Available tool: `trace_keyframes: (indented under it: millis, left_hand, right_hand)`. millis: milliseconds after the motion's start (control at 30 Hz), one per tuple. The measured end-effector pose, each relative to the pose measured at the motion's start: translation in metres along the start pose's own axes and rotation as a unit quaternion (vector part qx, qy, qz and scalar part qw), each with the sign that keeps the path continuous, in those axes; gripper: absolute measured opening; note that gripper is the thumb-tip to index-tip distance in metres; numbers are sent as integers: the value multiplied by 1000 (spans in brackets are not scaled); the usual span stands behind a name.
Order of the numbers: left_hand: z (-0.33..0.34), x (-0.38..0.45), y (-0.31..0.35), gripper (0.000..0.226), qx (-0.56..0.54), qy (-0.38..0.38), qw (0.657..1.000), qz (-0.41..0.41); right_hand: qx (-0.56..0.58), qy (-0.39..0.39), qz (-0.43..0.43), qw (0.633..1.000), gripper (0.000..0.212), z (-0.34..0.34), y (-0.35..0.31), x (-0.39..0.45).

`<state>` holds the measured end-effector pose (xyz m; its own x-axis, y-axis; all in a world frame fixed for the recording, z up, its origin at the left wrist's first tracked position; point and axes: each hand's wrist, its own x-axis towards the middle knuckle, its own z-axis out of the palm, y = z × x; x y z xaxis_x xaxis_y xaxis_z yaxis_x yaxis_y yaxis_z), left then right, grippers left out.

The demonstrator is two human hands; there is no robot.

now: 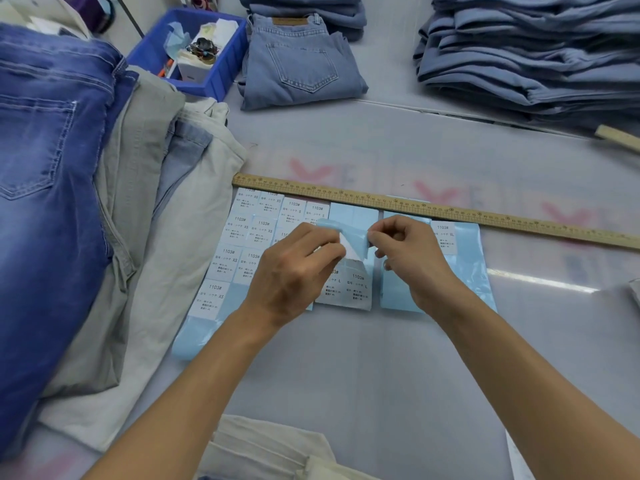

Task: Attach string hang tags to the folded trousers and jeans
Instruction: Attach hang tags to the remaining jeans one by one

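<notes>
Two hands meet above the blue label sheets (398, 292) on the table (381, 375): the left hand (294, 271) and the right hand (408, 254) each close a pinching grip on a small blue-and-white label (349, 239), partly peeled apart. A wooden ruler (433, 207) lies just beyond the sheets. Folded jeans (298, 60) rest farther back beside a blue bin (211, 77); more trousers (145, 220) lie left.

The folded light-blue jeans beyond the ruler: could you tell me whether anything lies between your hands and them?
Yes. The wooden ruler lies across the table between both hands, which pinch a label, and the folded light-blue jeans. Beyond it the table is bare.
</notes>
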<state>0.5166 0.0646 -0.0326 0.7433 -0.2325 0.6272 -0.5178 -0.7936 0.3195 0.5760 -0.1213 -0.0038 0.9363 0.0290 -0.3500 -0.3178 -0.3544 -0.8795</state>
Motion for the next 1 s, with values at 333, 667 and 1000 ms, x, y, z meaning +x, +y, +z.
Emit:
trace_keyframes:
  millis: [333,667,1000]
  left_hand:
    - [-47,-77,22,6,-19,24,991,-133]
    - [-74,-43,58,20,-61,-92,978,-176]
    - [-70,22,154,19,-131,-146,976,-98]
  right_hand:
    - [-88,41,3,995,14,7,13,15]
    - [-317,-59,-383,866,29,-21,-10,-101]
    - [-495,8,-395,774,6,-120,-17,-172]
